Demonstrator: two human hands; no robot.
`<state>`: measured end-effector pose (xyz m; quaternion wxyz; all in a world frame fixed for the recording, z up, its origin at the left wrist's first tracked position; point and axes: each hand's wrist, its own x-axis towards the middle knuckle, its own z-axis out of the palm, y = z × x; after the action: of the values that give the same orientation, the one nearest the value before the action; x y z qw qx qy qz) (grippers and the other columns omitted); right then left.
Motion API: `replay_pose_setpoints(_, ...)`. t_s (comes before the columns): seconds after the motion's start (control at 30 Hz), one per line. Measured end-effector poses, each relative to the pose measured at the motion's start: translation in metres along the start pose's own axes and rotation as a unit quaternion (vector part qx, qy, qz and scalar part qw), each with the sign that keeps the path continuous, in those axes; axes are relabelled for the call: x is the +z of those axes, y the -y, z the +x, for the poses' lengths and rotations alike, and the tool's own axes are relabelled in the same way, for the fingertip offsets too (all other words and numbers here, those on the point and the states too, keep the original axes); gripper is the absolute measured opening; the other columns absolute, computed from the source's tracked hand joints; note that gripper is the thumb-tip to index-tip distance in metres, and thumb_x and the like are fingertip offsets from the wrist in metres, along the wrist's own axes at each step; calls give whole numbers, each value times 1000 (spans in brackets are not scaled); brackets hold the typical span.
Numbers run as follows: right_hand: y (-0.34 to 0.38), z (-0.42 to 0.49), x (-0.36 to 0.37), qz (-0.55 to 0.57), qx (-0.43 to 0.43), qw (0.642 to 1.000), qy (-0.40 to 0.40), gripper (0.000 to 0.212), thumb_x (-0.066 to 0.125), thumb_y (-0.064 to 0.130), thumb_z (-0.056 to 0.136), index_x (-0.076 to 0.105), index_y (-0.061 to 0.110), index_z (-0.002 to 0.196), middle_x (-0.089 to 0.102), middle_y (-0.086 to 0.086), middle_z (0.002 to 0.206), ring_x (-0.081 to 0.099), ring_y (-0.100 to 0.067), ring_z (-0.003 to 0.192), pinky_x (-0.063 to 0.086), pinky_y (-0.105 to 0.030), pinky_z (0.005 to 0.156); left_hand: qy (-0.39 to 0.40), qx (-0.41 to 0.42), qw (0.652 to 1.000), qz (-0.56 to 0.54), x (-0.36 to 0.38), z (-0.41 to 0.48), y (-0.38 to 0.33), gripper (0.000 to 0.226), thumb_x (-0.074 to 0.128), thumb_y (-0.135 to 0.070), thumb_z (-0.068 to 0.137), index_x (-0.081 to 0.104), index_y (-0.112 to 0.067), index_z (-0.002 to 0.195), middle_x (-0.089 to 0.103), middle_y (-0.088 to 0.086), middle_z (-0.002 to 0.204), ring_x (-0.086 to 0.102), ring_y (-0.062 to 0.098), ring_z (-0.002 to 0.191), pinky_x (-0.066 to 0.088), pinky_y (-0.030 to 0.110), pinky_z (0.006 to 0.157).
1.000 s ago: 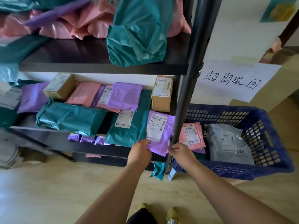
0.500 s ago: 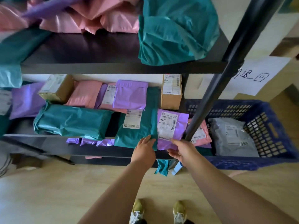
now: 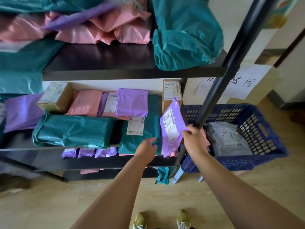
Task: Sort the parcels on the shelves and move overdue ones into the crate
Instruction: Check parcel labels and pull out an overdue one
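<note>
While it stood lifted at the right end of the black shelf (image 3: 113,134), the flat purple plastic mailer parcel (image 3: 171,129) showed a white printed shipping label on its face. The right hand (image 3: 194,139) had its fingers (image 3: 185,132) pinched together on the parcel's right edge. The left hand (image 3: 146,146) rested with loose, unclenched fingers on a teal plastic-wrapped parcel (image 3: 153,116) just beside it. The purple parcel's long axis ran almost upright, its top end leaning toward a brown cardboard box (image 3: 171,91), near the blue plastic crate (image 3: 264,129).

Glossy plastic mailers (image 3: 171,129), cardboard box (image 3: 171,95), perforated plastic crate (image 3: 257,129)
</note>
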<state>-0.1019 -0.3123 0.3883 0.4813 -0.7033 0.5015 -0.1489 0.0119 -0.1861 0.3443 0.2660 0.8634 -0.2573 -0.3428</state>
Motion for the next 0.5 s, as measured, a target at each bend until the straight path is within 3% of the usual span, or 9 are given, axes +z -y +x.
replay_pose_setpoints(0.07, 9, -4, -8, -1, -14, 1000, -3, 20, 45, 13, 96, 63, 16, 104, 54, -4, 91, 45, -10, 53, 30, -14, 39, -5, -10, 999, -34, -1, 1, -2, 43, 46, -19, 100, 47, -20, 143, 55, 2, 141, 58, 21, 117, 44, 27, 97)
replay_pose_setpoints(0.2, 25, -11, -18, 99, -10, 995, 2, 20, 48, 11, 92, 67, 17, 88, 68, -9, 95, 62, -27, 83, 39, -32, 66, 6, -46, 983, -178, -7, 1, -8, 41, 50, -25, 100, 52, -10, 138, 55, 11, 138, 54, 29, 126, 43, 36, 103)
replay_pose_setpoints(0.27, 28, -11, -22, 156, 26, 987, 2, 16, 52, 13, 90, 67, 19, 85, 71, -12, 94, 66, -31, 85, 40, -34, 67, 24, -95, 948, -302, -9, -3, -12, 45, 53, -31, 100, 52, -5, 137, 57, 12, 133, 55, 30, 125, 46, 39, 103)
replay_pose_setpoints(0.37, 28, -10, -24, 293, 91, 951, 46, 10, 58, 7, 87, 65, 6, 94, 70, -24, 104, 68, -33, 86, 50, -37, 69, 64, -144, 877, -454, -13, -5, -10, 55, 59, -43, 95, 55, -1, 130, 62, 15, 126, 62, 31, 114, 50, 42, 100)
replay_pose_setpoints(0.43, 25, -10, -23, 364, 107, 923, 67, 11, 56, 1, 87, 63, 2, 95, 69, -26, 105, 68, -33, 87, 53, -44, 81, 82, -128, 832, -534, -17, -7, -8, 48, 63, -39, 93, 59, -1, 122, 68, 17, 116, 67, 30, 103, 55, 40, 89)
replay_pose_setpoints(0.5, 20, -12, -23, 366, 106, 921, 76, 14, 50, -5, 90, 60, 4, 87, 69, -21, 94, 68, -30, 80, 56, -39, 76, 63, -114, 793, -595, -22, -9, -8, 33, 65, -26, 93, 62, -1, 114, 71, 11, 100, 68, 23, 87, 55, 32, 75)
